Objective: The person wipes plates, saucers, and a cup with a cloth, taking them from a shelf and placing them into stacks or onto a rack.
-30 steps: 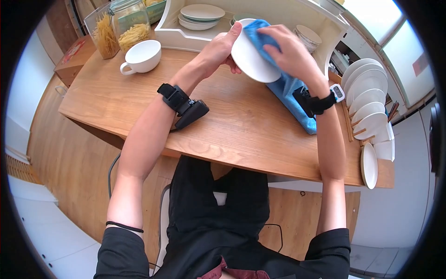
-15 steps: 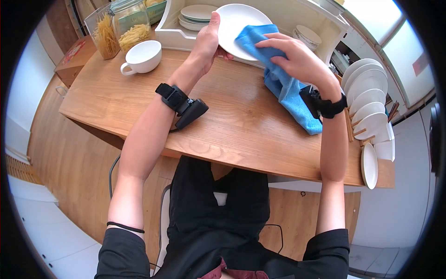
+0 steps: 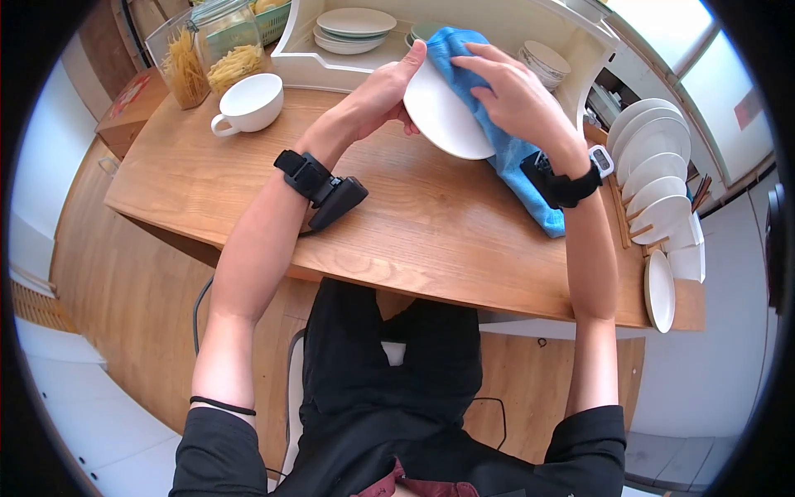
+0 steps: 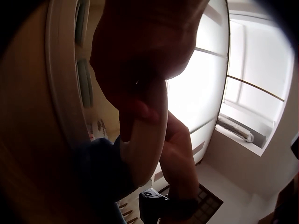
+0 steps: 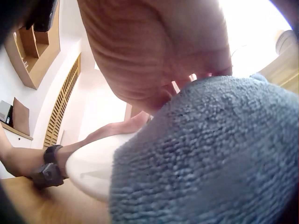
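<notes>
A white plate (image 3: 447, 118) is held tilted above the table by my left hand (image 3: 383, 95), its thumb along the rim and its fingers underneath. In the left wrist view the fingers (image 4: 142, 109) curl against the plate's underside, in shadow. My right hand (image 3: 523, 98) holds a blue cloth (image 3: 461, 62) over the plate's right side, fingers spread across the fabric. Part of the cloth hangs below that hand to the tabletop. From the right wrist, the cloth (image 5: 210, 154) fills much of the view and covers part of the plate (image 5: 93, 168).
A white cup (image 3: 252, 103) stands at the left, before glass jars of pasta (image 3: 236, 68). Behind is a white shelf (image 3: 319, 76) with stacked plates (image 3: 356, 23). Upright plates (image 3: 658, 149) fill a wooden rack at the right, with an oval dish (image 3: 660, 291) near the table edge.
The plate first turned up to face me with the cloth at its lower right, then tilted back down. The right hand moved right, then back up and left with the cloth.
</notes>
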